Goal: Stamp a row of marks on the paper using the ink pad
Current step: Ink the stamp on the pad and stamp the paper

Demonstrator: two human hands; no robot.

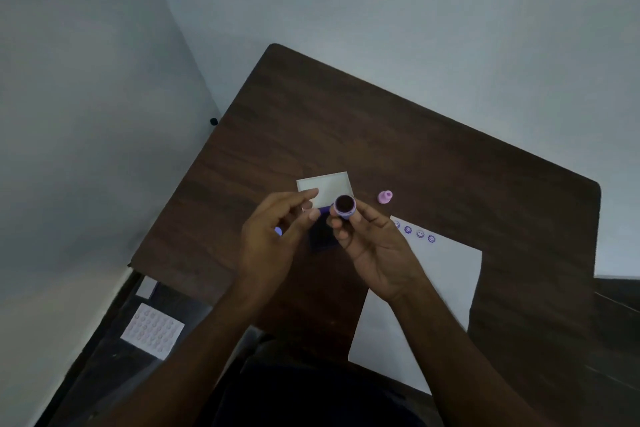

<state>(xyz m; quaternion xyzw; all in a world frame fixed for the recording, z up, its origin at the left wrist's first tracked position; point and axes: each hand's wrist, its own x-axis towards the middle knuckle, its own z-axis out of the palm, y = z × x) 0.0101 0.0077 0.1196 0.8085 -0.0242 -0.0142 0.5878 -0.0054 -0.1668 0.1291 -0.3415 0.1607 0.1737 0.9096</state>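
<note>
My right hand (374,246) holds a small round purple stamp (345,206) by its body, with the dark inked face turned up toward me. Just left of it, my left hand (273,239) has its fingers curled, and a small purple piece (278,230) shows inside them. Below and between the hands lies the dark blue ink pad (323,234), its white lid (327,185) open behind it. The white paper (440,281) lies to the right, partly under my right forearm. A row of several purple smiley marks (414,231) runs along its far edge.
A pink stamp (385,197) lies on the dark wooden table (346,121) to the right of the ink pad lid. A sheet of small round stickers (152,329) rests on a lower surface at the left. Pale walls stand behind and to the left of the table.
</note>
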